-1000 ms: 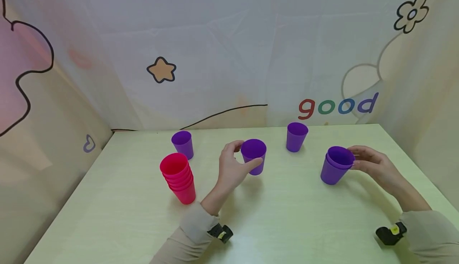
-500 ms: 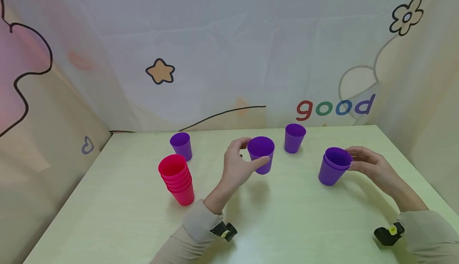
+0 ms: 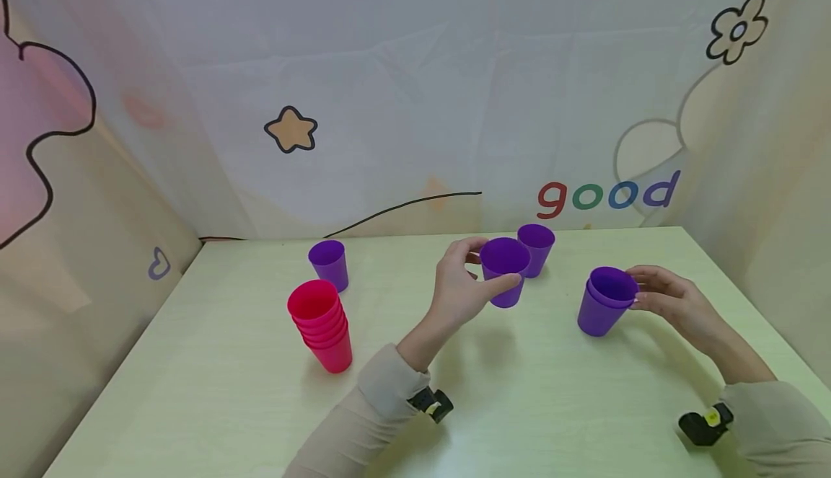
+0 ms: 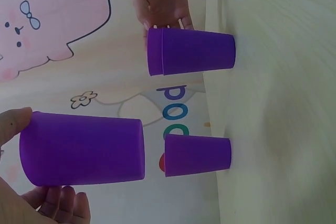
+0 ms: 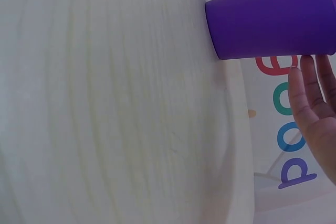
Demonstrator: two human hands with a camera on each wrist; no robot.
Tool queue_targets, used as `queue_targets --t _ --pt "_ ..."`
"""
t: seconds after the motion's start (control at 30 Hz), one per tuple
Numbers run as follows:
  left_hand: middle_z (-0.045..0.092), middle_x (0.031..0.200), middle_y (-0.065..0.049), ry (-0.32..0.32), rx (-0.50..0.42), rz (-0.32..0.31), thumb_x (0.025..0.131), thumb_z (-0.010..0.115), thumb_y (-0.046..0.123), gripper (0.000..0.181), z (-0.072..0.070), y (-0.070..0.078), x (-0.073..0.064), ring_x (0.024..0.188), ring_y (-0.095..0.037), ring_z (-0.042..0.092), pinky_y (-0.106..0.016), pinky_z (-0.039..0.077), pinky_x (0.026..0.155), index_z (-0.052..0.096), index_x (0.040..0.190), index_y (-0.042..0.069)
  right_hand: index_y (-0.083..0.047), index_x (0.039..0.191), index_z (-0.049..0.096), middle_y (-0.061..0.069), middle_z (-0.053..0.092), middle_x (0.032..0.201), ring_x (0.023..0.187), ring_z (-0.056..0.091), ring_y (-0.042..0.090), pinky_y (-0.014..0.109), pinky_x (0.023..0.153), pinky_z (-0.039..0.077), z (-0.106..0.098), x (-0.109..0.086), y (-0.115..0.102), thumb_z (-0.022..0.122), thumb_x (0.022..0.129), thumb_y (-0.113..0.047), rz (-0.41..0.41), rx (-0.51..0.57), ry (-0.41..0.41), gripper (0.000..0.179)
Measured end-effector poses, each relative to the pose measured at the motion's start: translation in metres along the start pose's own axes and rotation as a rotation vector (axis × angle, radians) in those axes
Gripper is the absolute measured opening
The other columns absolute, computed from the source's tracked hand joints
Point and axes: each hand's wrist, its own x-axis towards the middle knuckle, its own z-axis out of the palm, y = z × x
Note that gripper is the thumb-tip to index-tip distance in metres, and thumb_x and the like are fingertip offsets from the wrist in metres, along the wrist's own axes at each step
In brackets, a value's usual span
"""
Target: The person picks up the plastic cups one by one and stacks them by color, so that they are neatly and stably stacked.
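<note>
In the head view my left hand [image 3: 457,287] grips a purple cup [image 3: 505,269] between thumb and fingers. The cup is upright, lifted off the table, and overlaps a standing purple cup [image 3: 537,247] behind it. The left wrist view shows a gap between the held cup [image 4: 84,149] and the table surface. My right hand [image 3: 678,312] touches the right side of a stack of two nested purple cups [image 3: 602,308] near the rim. Its fingers [image 5: 310,90] look fairly straight against the stack's side [image 5: 268,19] in the right wrist view.
A stack of several red cups [image 3: 327,330] stands at the left of the pale table [image 3: 227,406]. Behind it stands another purple cup [image 3: 331,269]. A printed curtain [image 3: 389,117] hangs along the table's back edge.
My left hand has carried its purple cup to the right and a little higher, toward the cup at the back. My right hand and its stack have stayed in place.
</note>
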Motion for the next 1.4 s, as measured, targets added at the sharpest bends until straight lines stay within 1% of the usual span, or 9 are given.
queue_targets --t 0.1,0.27,0.4,0.6,0.83,0.97,1.07,1.23,1.4 --pt "0.051 0.100 0.009 -0.021 -0.034 -0.007 0.068 0.081 0.023 0.054 0.007 0.002 0.003 0.093 -0.014 0.049 -0.025 0.046 0.071 0.056 0.115 0.012 -0.005 0.123 0.050 0.001 0.058 0.113 0.099 0.058 0.011 0.021 0.081 0.048 0.000 0.000 0.000 0.033 0.091 0.014 0.000 -0.003 0.001 0.040" --pt "0.052 0.098 0.011 -0.042 -0.096 -0.039 0.068 0.081 0.022 0.056 0.019 0.005 0.007 0.090 -0.009 0.050 -0.023 0.047 0.072 0.055 0.117 0.012 -0.006 0.123 0.050 0.001 0.058 0.113 0.098 0.058 0.011 0.022 0.081 0.048 -0.002 -0.001 0.001 0.033 0.091 0.014 -0.001 -0.007 0.004 0.041" --pt "0.051 0.097 0.011 -0.052 -0.129 -0.043 0.068 0.081 0.022 0.057 0.028 0.009 0.010 0.089 -0.009 0.051 -0.022 0.047 0.071 0.055 0.117 0.012 -0.005 0.123 0.049 0.001 0.058 0.114 0.098 0.058 0.011 0.022 0.081 0.048 -0.003 -0.001 0.002 0.033 0.091 0.014 0.003 -0.006 0.004 0.041" --pt "0.053 0.095 0.009 -0.074 -0.176 -0.026 0.068 0.081 0.021 0.056 0.039 0.018 0.014 0.089 -0.010 0.051 -0.021 0.048 0.070 0.055 0.117 0.012 -0.006 0.122 0.050 0.000 0.059 0.113 0.098 0.059 0.010 0.022 0.080 0.048 -0.003 0.000 0.002 0.033 0.091 0.014 0.010 -0.003 0.004 0.041" --pt "0.054 0.093 0.008 -0.113 -0.230 0.016 0.071 0.078 0.020 0.050 0.050 0.027 0.019 0.083 -0.008 0.055 -0.020 0.049 0.068 0.055 0.115 0.013 -0.006 0.123 0.050 0.000 0.058 0.114 0.099 0.058 0.010 0.023 0.080 0.048 -0.003 0.000 0.001 0.033 0.092 0.013 0.008 0.000 -0.007 0.041" --pt "0.055 0.094 0.008 -0.127 -0.226 0.036 0.073 0.077 0.021 0.051 0.055 0.031 0.020 0.083 -0.008 0.056 -0.019 0.049 0.069 0.054 0.117 0.014 -0.007 0.123 0.050 -0.001 0.059 0.114 0.098 0.059 0.010 0.023 0.080 0.049 -0.003 0.000 0.001 0.032 0.092 0.013 0.009 -0.005 -0.006 0.041" --pt "0.056 0.096 0.009 -0.131 -0.204 0.036 0.073 0.077 0.023 0.052 0.060 0.032 0.022 0.085 -0.006 0.056 -0.019 0.048 0.070 0.053 0.119 0.016 -0.008 0.123 0.050 -0.001 0.059 0.114 0.098 0.059 0.010 0.022 0.080 0.049 -0.003 0.000 0.001 0.032 0.092 0.013 0.010 -0.009 -0.006 0.042" --pt "0.056 0.097 0.010 -0.135 -0.196 0.031 0.074 0.076 0.023 0.051 0.068 0.033 0.026 0.085 -0.005 0.055 -0.019 0.048 0.070 0.053 0.119 0.017 -0.007 0.123 0.050 -0.001 0.058 0.115 0.098 0.059 0.010 0.023 0.080 0.049 -0.003 0.000 0.001 0.031 0.091 0.014 0.003 -0.012 -0.015 0.043" --pt "0.055 0.097 0.010 -0.150 -0.189 0.018 0.074 0.076 0.023 0.051 0.075 0.035 0.028 0.083 -0.004 0.054 -0.019 0.048 0.066 0.053 0.119 0.017 -0.007 0.124 0.049 -0.001 0.058 0.116 0.099 0.058 0.010 0.023 0.081 0.048 -0.003 0.000 0.001 0.030 0.091 0.014 0.001 -0.010 -0.023 0.044"
